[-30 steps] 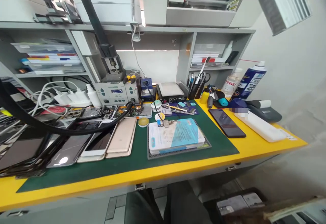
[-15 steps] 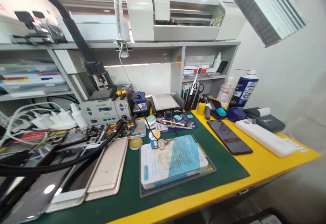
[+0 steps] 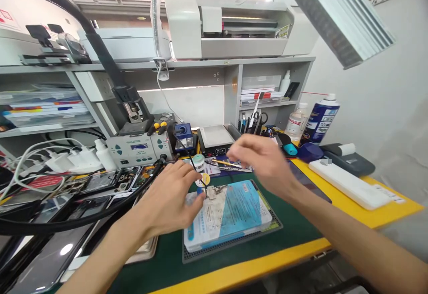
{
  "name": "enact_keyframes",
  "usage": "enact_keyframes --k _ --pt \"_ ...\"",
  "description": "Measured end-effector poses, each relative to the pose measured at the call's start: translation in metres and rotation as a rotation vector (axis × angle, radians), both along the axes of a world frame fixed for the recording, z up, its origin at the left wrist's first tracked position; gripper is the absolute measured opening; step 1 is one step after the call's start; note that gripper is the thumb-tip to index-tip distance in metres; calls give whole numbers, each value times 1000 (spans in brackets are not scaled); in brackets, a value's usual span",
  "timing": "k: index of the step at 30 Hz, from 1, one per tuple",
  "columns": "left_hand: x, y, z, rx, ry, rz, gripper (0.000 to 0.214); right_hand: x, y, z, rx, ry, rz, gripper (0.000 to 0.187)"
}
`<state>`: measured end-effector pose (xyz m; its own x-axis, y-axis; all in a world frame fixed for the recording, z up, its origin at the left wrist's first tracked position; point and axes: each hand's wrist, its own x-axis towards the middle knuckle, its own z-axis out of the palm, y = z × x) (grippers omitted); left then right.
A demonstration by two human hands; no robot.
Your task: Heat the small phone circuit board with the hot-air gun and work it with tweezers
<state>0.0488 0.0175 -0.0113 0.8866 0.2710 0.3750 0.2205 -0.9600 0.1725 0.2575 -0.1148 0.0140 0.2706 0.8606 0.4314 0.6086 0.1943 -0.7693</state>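
Observation:
My left hand (image 3: 170, 198) hovers over the left end of a white and blue packet (image 3: 227, 213) that lies on a grey mat. Its fingers are spread, and the fingertips are close to a small metal part (image 3: 214, 191) on the packet. My right hand (image 3: 264, 162) is raised and blurred above the far edge of the green mat (image 3: 294, 222), near the tweezers (image 3: 230, 164). Its fingers are loosely apart and nothing shows in it.
A soldering station (image 3: 140, 144) with a black hose stands at the back left, beside chargers and cables. Several phones (image 3: 47, 258) lie at the left. A small hot plate (image 3: 216, 138), a tool cup (image 3: 252, 124), a spray can (image 3: 319, 118) and a white slab (image 3: 347, 182) sit toward the right.
Both hands have come into view over the bench; earlier frames showed none. The camera has tilted up and moved closer to the bench.

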Motion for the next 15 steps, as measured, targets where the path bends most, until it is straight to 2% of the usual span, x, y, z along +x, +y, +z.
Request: enact_keyframes --k 4,7,12,15 --pt "9 11 -16 6 108 3 16 18 29 -19 -140 -41 25 25" --pt "7 15 -24 0 112 -20 15 25 38 -32 -191 3 55 22" --pt "2 22 -32 31 -41 -80 15 30 30 -44 -254 167 65 19" --pt "-4 25 -31 118 -215 -127 17 34 25 -46 -340 333 130 33"
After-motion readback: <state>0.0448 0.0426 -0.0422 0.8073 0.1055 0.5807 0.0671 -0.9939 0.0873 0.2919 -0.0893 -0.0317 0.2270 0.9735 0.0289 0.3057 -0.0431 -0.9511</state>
